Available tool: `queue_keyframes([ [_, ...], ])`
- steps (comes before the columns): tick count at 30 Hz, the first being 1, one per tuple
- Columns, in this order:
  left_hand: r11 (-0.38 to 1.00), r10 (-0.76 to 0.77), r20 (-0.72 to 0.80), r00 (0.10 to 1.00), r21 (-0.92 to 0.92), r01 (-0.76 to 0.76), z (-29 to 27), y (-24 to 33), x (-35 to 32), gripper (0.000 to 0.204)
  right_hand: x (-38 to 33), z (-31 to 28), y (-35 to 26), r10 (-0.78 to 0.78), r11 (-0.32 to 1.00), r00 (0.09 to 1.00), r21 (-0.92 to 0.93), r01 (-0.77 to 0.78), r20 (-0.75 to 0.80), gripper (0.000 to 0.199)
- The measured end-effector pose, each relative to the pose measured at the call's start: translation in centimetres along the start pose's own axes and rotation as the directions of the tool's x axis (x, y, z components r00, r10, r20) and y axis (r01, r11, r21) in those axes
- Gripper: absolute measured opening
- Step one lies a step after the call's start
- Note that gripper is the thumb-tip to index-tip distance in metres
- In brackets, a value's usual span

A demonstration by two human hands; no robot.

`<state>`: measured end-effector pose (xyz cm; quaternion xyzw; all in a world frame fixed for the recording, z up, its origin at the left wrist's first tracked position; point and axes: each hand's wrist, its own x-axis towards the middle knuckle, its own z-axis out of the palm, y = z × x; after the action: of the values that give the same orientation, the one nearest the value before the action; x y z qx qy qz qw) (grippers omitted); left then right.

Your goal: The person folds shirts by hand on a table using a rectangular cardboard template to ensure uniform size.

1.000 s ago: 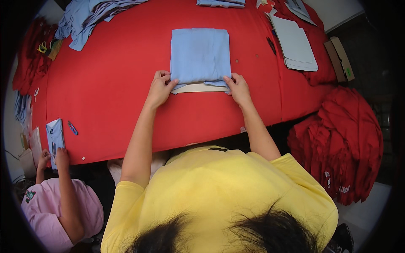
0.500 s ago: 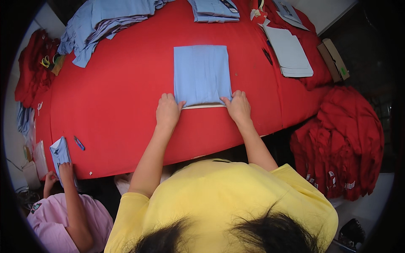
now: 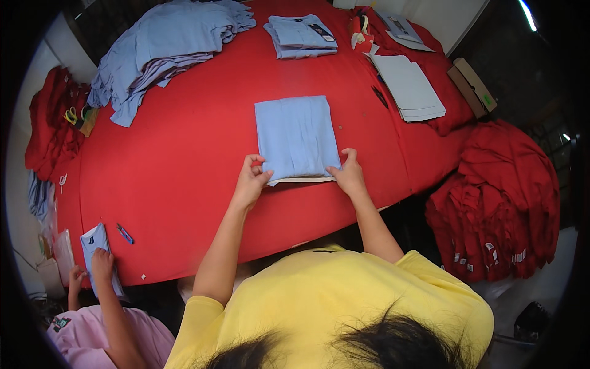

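A folded light-blue shirt (image 3: 296, 132) lies flat in front of me on the red-covered table (image 3: 178, 154). Along its near edge a strip of white card (image 3: 302, 180) sticks out from under the cloth. My left hand (image 3: 251, 182) grips the near left corner, thumb on the edge and fingers curled beside it. At the near right corner, my right hand (image 3: 350, 176) pinches the shirt between thumb and fingers. Whatever the fingertips hold beneath the fold is hidden.
Folded blue shirts (image 3: 301, 40) and a loose blue pile (image 3: 172, 40) lie at the back. White card sheets (image 3: 409, 86) and a cardboard box (image 3: 472, 86) sit at right, above red garments (image 3: 491, 203). Near left, a co-worker's hand (image 3: 102, 264) touches another folded shirt (image 3: 94, 240) by blue snips (image 3: 125, 234).
The whole view has shifted, so the table appears lower. My left fingers have lifted and curled more at the shirt's corner. Both hands stay at its near edge.
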<state>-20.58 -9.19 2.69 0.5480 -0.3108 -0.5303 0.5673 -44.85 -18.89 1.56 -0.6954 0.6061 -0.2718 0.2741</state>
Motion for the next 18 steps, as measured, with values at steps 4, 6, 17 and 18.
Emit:
queue_keyframes([
  [4,0.993,0.04,0.058,0.998,-0.118,-0.033,-0.8,3.9,0.7,0.011,1.4,-5.0,-2.8,0.058,0.848,0.922,0.469,-0.248,0.383,0.039],
  [6,0.963,0.152,0.148,0.977,-0.247,-0.112,-0.7,8.5,0.5,0.023,3.5,-9.0,-3.7,-0.209,0.632,0.858,0.734,-0.248,0.469,0.032],
  [17,0.851,0.356,0.007,0.935,0.412,-0.327,1.5,13.8,11.4,0.016,15.6,-7.4,-4.4,-0.277,0.68,0.932,0.733,0.018,0.235,0.022],
  [18,0.876,0.382,-0.014,0.924,0.324,-0.357,1.1,11.7,13.5,0.018,16.4,-5.2,-3.6,-0.21,0.679,0.954,0.734,-0.014,0.213,0.021],
])
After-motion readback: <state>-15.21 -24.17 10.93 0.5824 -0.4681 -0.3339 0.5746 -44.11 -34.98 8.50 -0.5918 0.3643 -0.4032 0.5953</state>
